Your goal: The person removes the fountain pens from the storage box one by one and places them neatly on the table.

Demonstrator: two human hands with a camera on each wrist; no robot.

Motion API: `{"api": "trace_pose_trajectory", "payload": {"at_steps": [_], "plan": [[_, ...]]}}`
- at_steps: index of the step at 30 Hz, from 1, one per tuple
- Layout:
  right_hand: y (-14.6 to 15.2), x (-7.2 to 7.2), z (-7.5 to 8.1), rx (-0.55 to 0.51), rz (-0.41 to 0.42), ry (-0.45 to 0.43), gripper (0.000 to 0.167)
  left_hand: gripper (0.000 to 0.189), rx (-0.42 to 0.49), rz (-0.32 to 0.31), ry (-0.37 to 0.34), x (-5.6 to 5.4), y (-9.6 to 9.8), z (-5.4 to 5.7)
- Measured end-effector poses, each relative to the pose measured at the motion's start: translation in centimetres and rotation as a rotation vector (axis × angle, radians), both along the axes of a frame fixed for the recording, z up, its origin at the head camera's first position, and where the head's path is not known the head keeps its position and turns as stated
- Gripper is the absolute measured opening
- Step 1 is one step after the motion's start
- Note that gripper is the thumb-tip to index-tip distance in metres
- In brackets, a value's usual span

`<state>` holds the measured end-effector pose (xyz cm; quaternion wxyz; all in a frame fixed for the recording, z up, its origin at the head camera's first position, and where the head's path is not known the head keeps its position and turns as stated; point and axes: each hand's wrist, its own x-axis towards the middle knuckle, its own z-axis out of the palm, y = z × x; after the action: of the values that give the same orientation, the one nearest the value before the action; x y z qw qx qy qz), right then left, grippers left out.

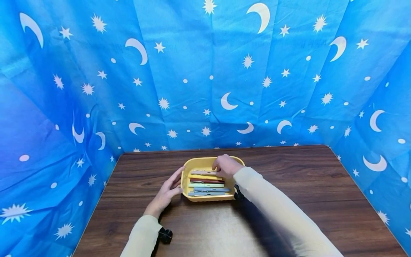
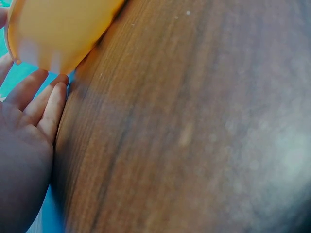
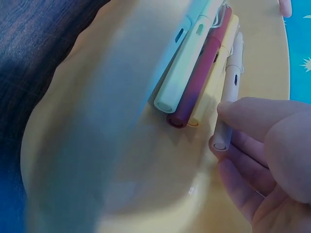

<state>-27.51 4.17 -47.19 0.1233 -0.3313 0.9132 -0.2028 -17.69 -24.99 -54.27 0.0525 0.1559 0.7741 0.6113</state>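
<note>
A yellow plastic tray (image 1: pixel 192 198) stands on the table with several pens lying side by side in it. My right hand (image 1: pixel 227 166) reaches over its far right part. In the right wrist view, thumb and fingers pinch the end of a pale pink pen (image 3: pixel 230 102). Beside it lie a yellow pen (image 3: pixel 214 80), a dark red pen (image 3: pixel 200 82) and a mint green pen (image 3: pixel 182 73). Blue-grey pens (image 1: pixel 208 193) lie nearest the front. My left hand (image 1: pixel 165 194) rests against the tray's left end, its fingers extended along the outer wall.
The dark wood-grain table (image 1: pixel 212 232) extends around the tray. A blue cloth (image 1: pixel 199 78) with white moons and stars hangs behind it and along both sides. Black wrist devices (image 1: pixel 165 236) sit under the sleeves.
</note>
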Motion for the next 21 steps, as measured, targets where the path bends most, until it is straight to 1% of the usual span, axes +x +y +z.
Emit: {"api": "trace_pose_trajectory", "payload": {"at_steps": [4,10,15,21], "plan": [[0.3,0.0,0.0,-0.037,0.001,-0.015,0.019,0.084,0.008,-0.003,0.007,0.0,0.0,-0.1],[0.7,0.2,0.1,-0.086,0.026,0.014,0.01,0.084,0.006,-0.003,0.012,0.0,0.0,-0.1],[0.9,0.6,0.5,-0.104,0.028,0.001,0.008,0.084,-0.011,0.007,0.003,0.1,0.0,0.0],[1.5,0.7,0.5,-0.141,0.037,-0.008,0.008,0.084,-0.016,0.004,0.008,0.1,0.0,0.1]]}}
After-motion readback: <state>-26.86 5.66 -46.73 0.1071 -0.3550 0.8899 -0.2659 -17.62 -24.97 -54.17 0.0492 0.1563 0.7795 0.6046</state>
